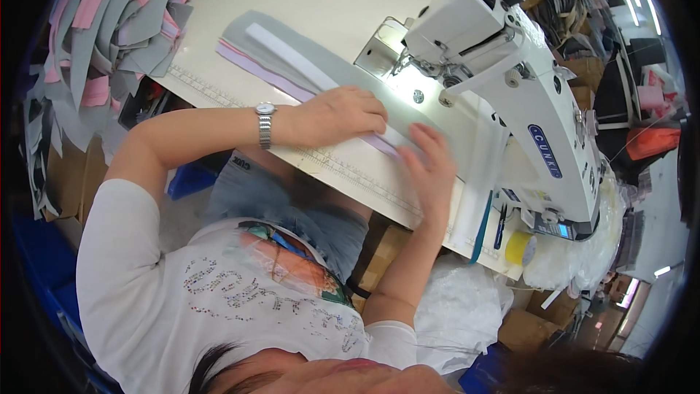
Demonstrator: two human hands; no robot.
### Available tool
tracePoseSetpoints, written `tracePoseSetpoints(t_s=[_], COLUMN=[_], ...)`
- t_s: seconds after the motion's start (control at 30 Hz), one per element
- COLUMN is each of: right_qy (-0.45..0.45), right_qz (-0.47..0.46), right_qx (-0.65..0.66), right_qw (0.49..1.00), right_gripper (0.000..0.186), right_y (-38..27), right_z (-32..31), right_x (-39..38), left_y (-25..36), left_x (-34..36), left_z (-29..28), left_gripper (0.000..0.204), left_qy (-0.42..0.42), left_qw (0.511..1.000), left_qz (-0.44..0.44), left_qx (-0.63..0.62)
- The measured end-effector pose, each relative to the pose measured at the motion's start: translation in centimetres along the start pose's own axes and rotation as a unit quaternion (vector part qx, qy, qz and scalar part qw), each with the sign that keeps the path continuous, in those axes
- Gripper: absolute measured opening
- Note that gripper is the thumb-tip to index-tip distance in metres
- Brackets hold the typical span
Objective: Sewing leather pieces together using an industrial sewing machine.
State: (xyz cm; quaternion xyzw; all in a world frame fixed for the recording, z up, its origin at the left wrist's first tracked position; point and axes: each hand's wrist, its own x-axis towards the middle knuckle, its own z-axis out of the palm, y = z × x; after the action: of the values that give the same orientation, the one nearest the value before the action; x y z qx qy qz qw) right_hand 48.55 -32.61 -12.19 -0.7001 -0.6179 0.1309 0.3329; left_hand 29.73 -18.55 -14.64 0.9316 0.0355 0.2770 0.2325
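Note:
A long grey fabric piece point(306, 52) lies slantwise on the sewing table, with a white strip point(292, 56) along it and a lilac-pink layer point(262, 71) showing at its near edge. My left hand point(337, 115), below a wristwatch, rests on these layers with its fingers curled closed over the white strip. Farther right, my right hand point(432, 164) is at the other end of the strip, its fingers smeared by motion; whether it grips the fabric is not visible. The lit needle area of a white sewing machine point(543, 102) stands just beyond both hands.
Grey and pink cut fabric pieces point(109, 29) are heaped at the far left. Along the table's near edge runs a printed ruler point(328, 168). By the machine's base are a yellow tape roll point(520, 248), a dark pen point(500, 228) and a teal strip point(481, 228).

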Motion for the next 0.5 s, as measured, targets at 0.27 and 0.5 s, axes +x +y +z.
tracePoseSetpoints(t_s=[0.27, 0.5], right_qy=[-0.062, -0.088], right_qz=[0.156, 0.133], right_qx=[0.098, 0.090], right_qw=[0.981, 0.983], right_gripper=[0.044, 0.044], right_y=[1.3, 2.7], right_z=[-3.7, -1.5], right_x=[3.1, 4.2], left_y=[-2.3, -2.4], left_x=[-1.7, -2.0], left_z=[-3.9, -3.5], left_gripper=[0.005, 0.006], left_qy=[-0.039, -0.002], left_qw=[0.998, 0.999], left_qz=[-0.038, -0.038], left_qx=[-0.025, 0.021])
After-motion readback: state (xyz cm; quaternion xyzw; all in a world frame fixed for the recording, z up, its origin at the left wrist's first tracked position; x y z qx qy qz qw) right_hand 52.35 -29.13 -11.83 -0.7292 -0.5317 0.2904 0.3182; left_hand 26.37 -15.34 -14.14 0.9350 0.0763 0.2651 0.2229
